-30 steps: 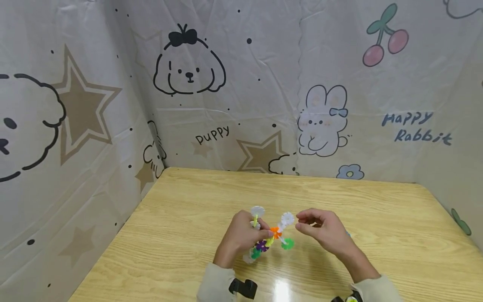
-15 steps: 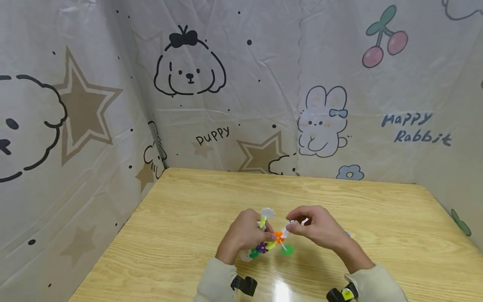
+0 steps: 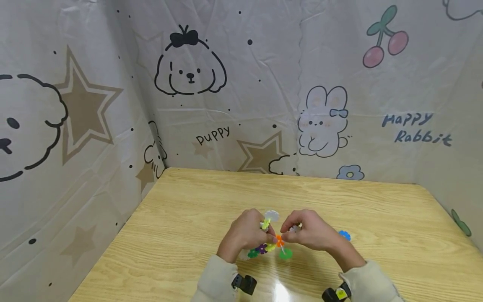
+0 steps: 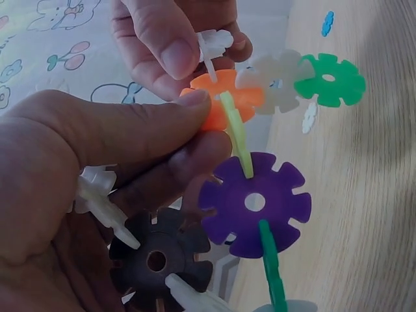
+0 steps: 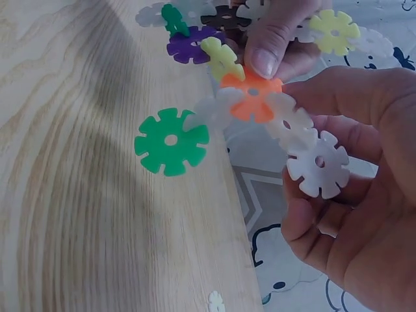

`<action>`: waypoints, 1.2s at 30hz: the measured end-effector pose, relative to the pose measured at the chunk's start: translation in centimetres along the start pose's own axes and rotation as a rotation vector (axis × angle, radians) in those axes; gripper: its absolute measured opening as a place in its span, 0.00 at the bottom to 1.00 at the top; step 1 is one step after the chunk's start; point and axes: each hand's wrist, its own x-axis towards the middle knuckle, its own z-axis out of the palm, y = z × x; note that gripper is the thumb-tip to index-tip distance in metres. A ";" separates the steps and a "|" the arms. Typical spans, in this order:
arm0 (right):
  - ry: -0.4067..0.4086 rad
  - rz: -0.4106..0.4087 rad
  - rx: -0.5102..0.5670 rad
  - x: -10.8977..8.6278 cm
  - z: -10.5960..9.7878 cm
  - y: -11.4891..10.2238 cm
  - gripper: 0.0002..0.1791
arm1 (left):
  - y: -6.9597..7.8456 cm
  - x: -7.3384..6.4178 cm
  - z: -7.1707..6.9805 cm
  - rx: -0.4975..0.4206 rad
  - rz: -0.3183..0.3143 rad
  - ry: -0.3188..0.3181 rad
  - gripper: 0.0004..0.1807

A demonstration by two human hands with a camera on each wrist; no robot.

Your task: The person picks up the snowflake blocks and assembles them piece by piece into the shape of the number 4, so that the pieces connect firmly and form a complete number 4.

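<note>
My left hand [image 3: 245, 233] pinches an orange notched snowflake disc [image 5: 252, 107] between thumb and fingers. It belongs to a chain of interlocking discs: a yellow one [image 4: 238, 133], a purple one [image 4: 257, 218], a dark green one [image 4: 273, 266], a dark brown one [image 4: 156, 266] and several whitish ones. A green disc [image 5: 170, 142] hangs from the orange one through a translucent disc [image 5: 218, 110]. My right hand [image 3: 311, 230] grips the translucent disc [image 5: 286, 120] slotted into the orange one. Joined to that is another white disc [image 5: 320, 164], beside my right fingers.
A loose blue disc [image 3: 344, 235] lies on the wooden table [image 3: 396, 218], beyond my right forearm. A small white piece [image 5: 216, 301] also lies on the tabletop. Printed cloth [image 3: 241, 84] hangs behind the table and at its sides.
My right hand has moved left and down, from apart from the white discs to gripping them close to my left hand. The blue disc has come into fuller view behind the right forearm.
</note>
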 end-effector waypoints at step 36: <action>0.135 -0.046 0.267 -1.0 1.0 1.5 0.04 | -0.4 0.3 -1.4 -0.205 0.121 0.074 0.18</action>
